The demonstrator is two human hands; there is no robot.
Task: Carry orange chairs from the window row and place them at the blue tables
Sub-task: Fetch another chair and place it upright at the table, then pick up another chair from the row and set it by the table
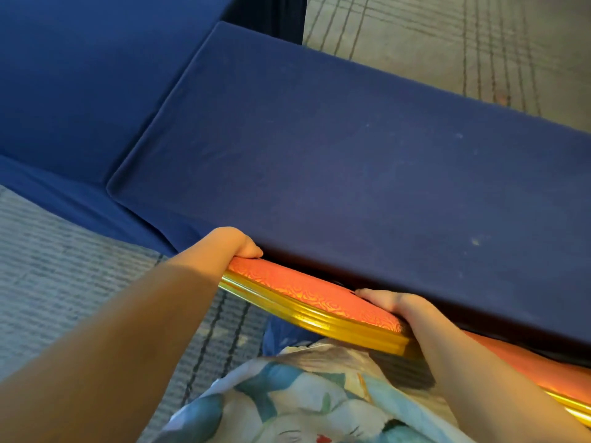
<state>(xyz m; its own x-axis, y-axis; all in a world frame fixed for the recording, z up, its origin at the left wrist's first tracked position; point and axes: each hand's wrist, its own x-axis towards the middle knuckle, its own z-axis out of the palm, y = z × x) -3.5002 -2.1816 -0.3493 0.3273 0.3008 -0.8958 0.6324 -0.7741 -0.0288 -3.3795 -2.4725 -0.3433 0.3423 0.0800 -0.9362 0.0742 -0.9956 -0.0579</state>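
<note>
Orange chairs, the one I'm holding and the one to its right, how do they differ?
The held chair is gripped at its top by the left hand and right hand; no hand grips the second chair. The held chair's top edge shows whole; the second chair is cut by the frame edge. Both are orange with gold frames, at the dark blue table.

near edge of blue table (351, 171) close over orange chair back (313, 298), second orange chair (527, 369) just beside on the right, open carpet (64, 251) left
</note>
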